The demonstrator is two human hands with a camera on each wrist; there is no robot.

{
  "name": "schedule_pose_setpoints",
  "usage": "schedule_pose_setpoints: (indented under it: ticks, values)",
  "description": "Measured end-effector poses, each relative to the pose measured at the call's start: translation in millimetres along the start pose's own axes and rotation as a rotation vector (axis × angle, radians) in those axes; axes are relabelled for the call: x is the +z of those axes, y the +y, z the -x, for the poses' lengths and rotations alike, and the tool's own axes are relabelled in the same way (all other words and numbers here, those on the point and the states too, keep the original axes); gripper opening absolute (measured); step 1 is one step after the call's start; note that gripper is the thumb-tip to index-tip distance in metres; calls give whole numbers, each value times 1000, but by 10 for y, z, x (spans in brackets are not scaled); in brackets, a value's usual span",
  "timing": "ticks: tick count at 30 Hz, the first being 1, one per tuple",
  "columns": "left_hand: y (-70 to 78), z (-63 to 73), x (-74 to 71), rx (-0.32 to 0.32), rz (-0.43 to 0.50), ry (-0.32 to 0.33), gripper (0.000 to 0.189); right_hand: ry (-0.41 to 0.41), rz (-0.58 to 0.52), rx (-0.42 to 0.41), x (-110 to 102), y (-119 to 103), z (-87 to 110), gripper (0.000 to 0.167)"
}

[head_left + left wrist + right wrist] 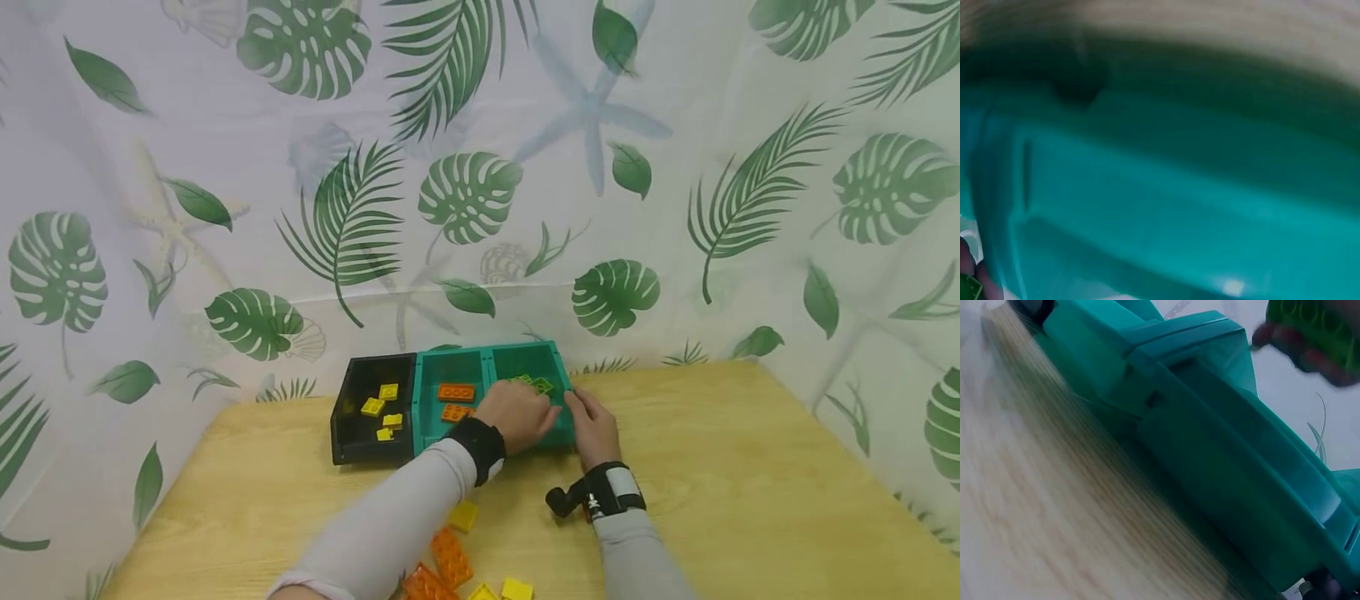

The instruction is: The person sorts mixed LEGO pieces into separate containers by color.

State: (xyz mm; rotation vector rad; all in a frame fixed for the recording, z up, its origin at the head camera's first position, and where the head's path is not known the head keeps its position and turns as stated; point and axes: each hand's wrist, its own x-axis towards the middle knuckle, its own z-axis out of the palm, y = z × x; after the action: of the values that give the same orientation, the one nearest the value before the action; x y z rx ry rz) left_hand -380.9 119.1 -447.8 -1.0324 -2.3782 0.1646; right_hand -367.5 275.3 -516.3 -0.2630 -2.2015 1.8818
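Observation:
In the head view my left hand (517, 417) reaches over the right-hand teal bin (558, 367), fingers pointing down. The right wrist view catches that hand from below, pinching a green toy brick (1313, 325) with its hollow underside showing. A corner of the green brick (969, 286) also shows between fingertips in the left wrist view. My right hand (596, 429) grips the same bin at its right side wall. Light green bricks (542, 385) lie in this bin, partly hidden by the left hand.
The middle teal bin (447, 360) holds orange bricks (456, 392); a black bin (348, 379) on the left has several yellow bricks (372, 407). Loose orange bricks (450, 557) and yellow bricks (517, 589) lie on the wooden table (750, 483) near me. A leaf-patterned cloth (675, 233) hangs behind.

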Motion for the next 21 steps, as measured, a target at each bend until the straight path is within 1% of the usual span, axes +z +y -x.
schedule_pose_setpoints:
  ticks: [1,3,5,7,10,14,18,21]
  values:
    - [17,27,48,2,-17,3,49,3,2,-2,9,9,11,57]
    - [50,65,117,-7,-42,-14,45,6,2,-3,24,20,30,56]
    - [79,85,162,-31,-53,-59,45,4,7,-10,32,20,44,57]
    - [100,95,195,-61,-46,-114,52,-3,12,-9,34,14,53,58]
    - [117,101,242,-100,-25,-159,63,-18,13,2,28,9,59,59]
    - [107,100,304,-120,-16,-189,77,-34,15,11,15,-2,60,63]
    - [65,92,324,-118,-31,-208,88,-46,13,11,9,-25,59,64]
    - [22,95,308,-108,-25,-193,91,-38,19,13,7,-41,47,64]
